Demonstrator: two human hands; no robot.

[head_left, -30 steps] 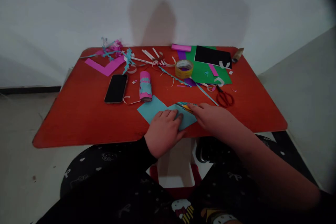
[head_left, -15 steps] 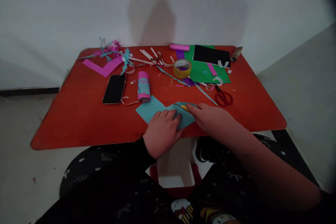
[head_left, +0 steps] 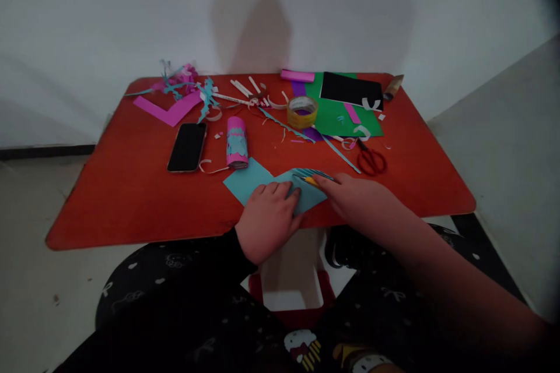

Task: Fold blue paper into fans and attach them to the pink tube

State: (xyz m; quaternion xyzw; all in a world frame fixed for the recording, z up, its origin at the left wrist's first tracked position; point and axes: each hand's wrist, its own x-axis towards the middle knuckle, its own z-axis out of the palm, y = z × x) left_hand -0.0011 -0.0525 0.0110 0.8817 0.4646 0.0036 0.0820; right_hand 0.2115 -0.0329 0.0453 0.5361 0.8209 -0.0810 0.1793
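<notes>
Light-blue flat paper sheet (head_left: 247,180) lies under the left hand (head_left: 265,220), fingers laid flat, gripping nothing. Just right of them, the right hand (head_left: 352,193) grasps a slim yellow tool (head_left: 311,181). It has barely shifted this past second; work seemingly remains at the paper's striped edge (head_left: 315,172).

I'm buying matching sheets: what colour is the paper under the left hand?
The paper is light blue, showing best in the head view.
</notes>
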